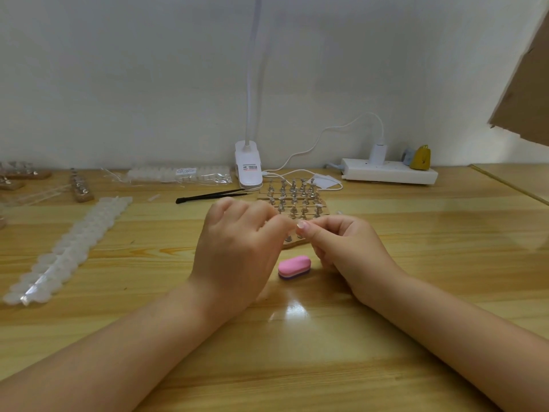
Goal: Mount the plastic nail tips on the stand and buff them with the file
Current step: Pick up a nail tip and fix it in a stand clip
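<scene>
both hands meet just in front of the stand [294,200], a wooden board of small metal pegs on the counter [416,233]; the left hand [237,248] has its fingers curled toward the meeting point, and the right hand [341,248] pinches thumb to forefinger there; a nail tip is likely held between them, but it is too small and blurred to be sure; the mounting step looks in hand, with most pegs appearing bare; the file [294,266], a pink block, lies untouched on the counter between the wrists; the strip of tips [68,248] lies well to the left; tweezers [211,195] rest behind the left hand; next, the tip wants seating squarely on a near peg and pressing until it holds, before the file is taken up.
</scene>
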A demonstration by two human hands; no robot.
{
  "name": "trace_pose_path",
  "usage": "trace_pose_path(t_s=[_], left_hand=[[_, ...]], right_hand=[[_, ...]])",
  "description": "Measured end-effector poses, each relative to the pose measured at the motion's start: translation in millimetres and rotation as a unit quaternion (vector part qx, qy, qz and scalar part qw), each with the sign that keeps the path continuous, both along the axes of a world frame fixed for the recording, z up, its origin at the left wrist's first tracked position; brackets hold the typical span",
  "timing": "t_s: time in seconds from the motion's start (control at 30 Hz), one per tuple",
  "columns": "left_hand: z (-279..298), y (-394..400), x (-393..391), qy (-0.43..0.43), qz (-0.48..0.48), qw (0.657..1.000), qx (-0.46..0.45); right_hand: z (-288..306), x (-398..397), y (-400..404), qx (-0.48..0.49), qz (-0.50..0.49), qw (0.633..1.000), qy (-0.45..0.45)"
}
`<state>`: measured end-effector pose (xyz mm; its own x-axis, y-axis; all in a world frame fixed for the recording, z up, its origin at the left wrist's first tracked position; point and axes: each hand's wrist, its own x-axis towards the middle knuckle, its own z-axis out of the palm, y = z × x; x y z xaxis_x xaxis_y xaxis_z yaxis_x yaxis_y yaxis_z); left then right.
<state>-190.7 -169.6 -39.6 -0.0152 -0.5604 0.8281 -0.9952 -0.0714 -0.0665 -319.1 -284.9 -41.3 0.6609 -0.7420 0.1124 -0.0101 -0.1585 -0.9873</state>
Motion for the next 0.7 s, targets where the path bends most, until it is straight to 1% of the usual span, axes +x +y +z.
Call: trace_pose_path(t_s=[0.07,0.13,0.17,0.23,0.3,0.33,0.4,0.47,0.5,0.53,0.57,0.6,0.67,0.7], left_hand=[[1,0,0,0.000,-0.003,1.000,0.001],[3,1,0,0.045,-0.008,0.999,0.018],[4,1,0,0.074,-0.010,0.997,0.029],[6,0,0,0.130,-0.010,0.990,0.046],[8,-1,4,0.182,0.004,0.982,0.053],[10,-2,8,0.204,0.020,0.977,0.058],[14,-1,18,0.233,0.075,0.964,0.106],[16,0,25,0.248,0.151,0.937,0.193],[16,-1,26,0.237,0.186,0.925,0.232],[15,-1,26,0.216,0.207,0.921,0.250],[13,-1,25,0.193,0.212,0.926,0.246],[13,-1,23,0.182,0.191,0.939,0.221],[14,0,17,0.199,0.065,0.966,0.148],[15,0,13,0.201,0.005,0.971,0.132]], right_hand=[[0,0,0,0.001,0.005,1.000,-0.004],[1,0,0,-0.015,0.011,1.000,-0.008],[1,-1,1,-0.039,0.012,0.999,-0.008],[2,-2,2,-0.139,0.002,0.990,0.008],[3,-5,0,-0.260,-0.022,0.965,0.038],[4,-6,-3,-0.294,-0.032,0.954,0.049],[5,-8,-8,-0.292,-0.044,0.954,0.056],[4,-9,-11,-0.258,-0.043,0.964,0.056],[3,-8,-11,-0.242,-0.041,0.968,0.057],[2,-8,-12,-0.231,-0.041,0.970,0.058],[1,-7,-12,-0.221,-0.041,0.973,0.057],[1,-7,-12,-0.216,-0.041,0.974,0.056],[1,-7,-12,-0.218,-0.033,0.974,0.056],[1,-7,-11,-0.219,-0.024,0.974,0.054]])
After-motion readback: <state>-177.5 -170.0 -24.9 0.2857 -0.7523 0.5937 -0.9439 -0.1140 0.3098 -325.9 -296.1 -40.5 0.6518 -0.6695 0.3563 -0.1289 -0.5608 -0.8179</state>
